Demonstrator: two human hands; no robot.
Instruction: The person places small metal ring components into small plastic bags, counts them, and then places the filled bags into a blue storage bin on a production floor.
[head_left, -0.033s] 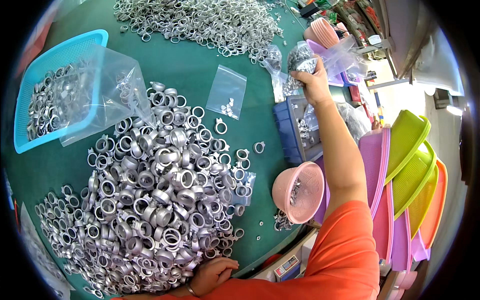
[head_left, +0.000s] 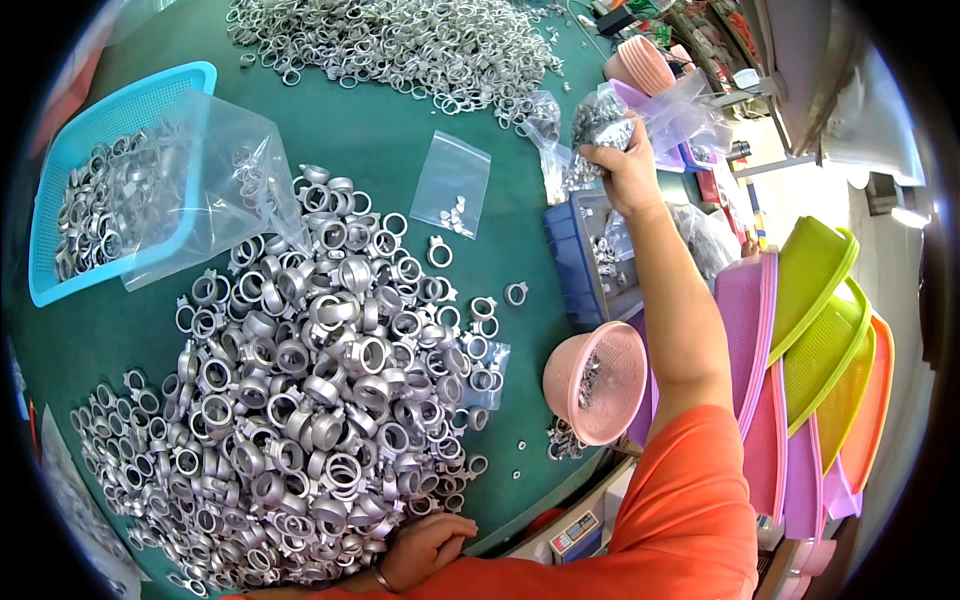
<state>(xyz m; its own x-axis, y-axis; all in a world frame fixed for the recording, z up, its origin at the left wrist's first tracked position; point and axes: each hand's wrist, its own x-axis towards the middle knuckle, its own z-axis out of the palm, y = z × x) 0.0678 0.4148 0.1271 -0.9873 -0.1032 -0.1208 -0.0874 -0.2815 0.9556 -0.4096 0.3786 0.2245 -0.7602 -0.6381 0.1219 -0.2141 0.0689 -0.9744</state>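
Though lumpy, bag [head_left: 598, 122] in right hand [head_left: 632, 170].

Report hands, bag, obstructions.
Right hand gripping bag. Left hand by rings, nothing seen in it. Bag holds small metal parts. Second bag close by, no obvious block.

The worktop [head_left: 520, 405] is showing deep green beneath silver-grey rings [head_left: 325, 433]. Silver parts [head_left: 583, 168] are glinting through a clear bag [head_left: 602, 102]. A mesh-patterned basket [head_left: 199, 82] is glowing bright turquoise, a bin [head_left: 566, 262] is showing darker blue, and a tub [head_left: 562, 372] is looking pale pink. A sleeve [head_left: 700, 475] is blazing orange-red; other baskets [head_left: 812, 290] are displaying lime, yellow, orange, pink and purple.
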